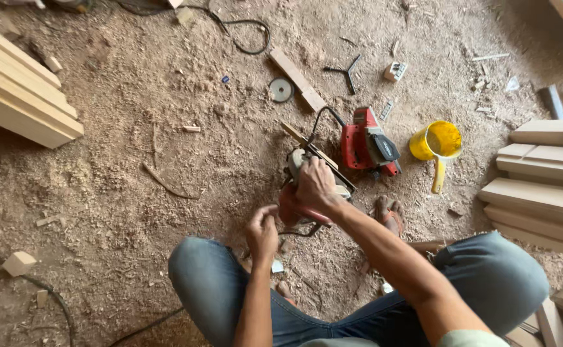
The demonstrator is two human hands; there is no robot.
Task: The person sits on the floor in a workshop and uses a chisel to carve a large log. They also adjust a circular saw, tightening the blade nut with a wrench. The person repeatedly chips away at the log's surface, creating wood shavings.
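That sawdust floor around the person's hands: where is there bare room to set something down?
The widest free patch lies left of the left hand, between the plank stack and the knee. It is crowded right of the right hand: red power tool, yellow jug, boards.

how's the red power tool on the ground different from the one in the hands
The red power tool on the ground lies untouched and fully in view; the held tool is gripped by the right hand on top and the left hand beside it, mostly hidden. Both are red, corded, on sawdust.
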